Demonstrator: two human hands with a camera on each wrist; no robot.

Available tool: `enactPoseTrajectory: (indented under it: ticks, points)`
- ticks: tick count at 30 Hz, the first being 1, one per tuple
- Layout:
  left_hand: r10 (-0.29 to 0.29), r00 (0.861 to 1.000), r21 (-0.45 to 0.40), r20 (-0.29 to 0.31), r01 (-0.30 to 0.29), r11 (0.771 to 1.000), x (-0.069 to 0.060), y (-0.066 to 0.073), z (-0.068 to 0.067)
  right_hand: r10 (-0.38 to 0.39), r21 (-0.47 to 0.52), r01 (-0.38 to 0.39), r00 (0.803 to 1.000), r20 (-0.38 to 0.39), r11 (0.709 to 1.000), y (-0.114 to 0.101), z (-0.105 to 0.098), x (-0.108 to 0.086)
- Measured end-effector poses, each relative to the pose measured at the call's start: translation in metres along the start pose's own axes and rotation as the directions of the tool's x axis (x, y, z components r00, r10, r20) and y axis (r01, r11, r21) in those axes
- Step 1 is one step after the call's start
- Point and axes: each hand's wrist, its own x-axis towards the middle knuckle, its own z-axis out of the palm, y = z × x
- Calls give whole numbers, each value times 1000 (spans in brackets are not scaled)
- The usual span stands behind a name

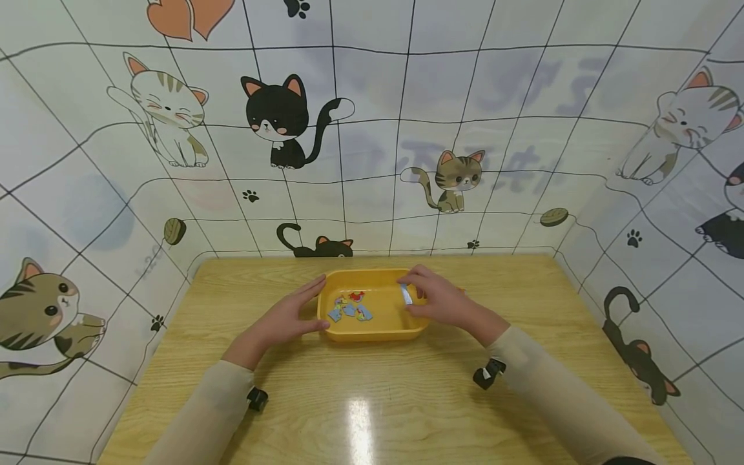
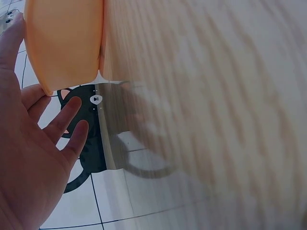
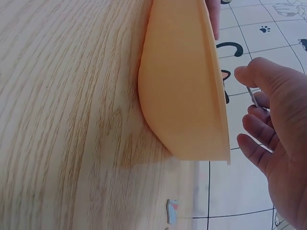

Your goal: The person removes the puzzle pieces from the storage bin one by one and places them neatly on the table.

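Note:
A yellow tray stands on the table. My left hand grips its left end, thumb at the near corner and fingertips at the far one, other fingers spread. Above the tray's right part, my right hand pinches a thin, pale blue and white piece between thumb and fingers. Several small irregular pieces, blue with yellow patches, lie in the tray's left part, along with a red one.
In the right wrist view a small pale piece lies on the wooden table past the tray's right end. Cat-printed sheeting rises behind the table and at both sides.

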Motion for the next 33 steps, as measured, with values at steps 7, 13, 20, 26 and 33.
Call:
enactPoseTrajectory:
  ticks: [7, 13, 20, 26, 33]
  points:
    - [-4, 1000, -1, 4, 4, 1000, 0, 0, 0, -8, 22, 9, 999, -45, 1000, 4, -6, -8]
    - [-6, 1000, 0, 4, 6, 1000, 0, 0, 0, 0, 34, 2, 998, -64, 999, 10, -9, -16]
    - [-2, 1000, -1, 6, 2, 1000, 1, -2, 0, 8, 33, -5, 996, -94, 999, 18, -13, -24]
    - [3, 1000, 6, 9, -3, 1000, 1, -4, 1, 27, 38, -22, 992, -123, 999, 23, -19, -33]
    - [4, 1000, 6, 10, -4, 1000, 1, -5, 1, 68, 36, -63, 984, -161, 997, 31, -25, -42]
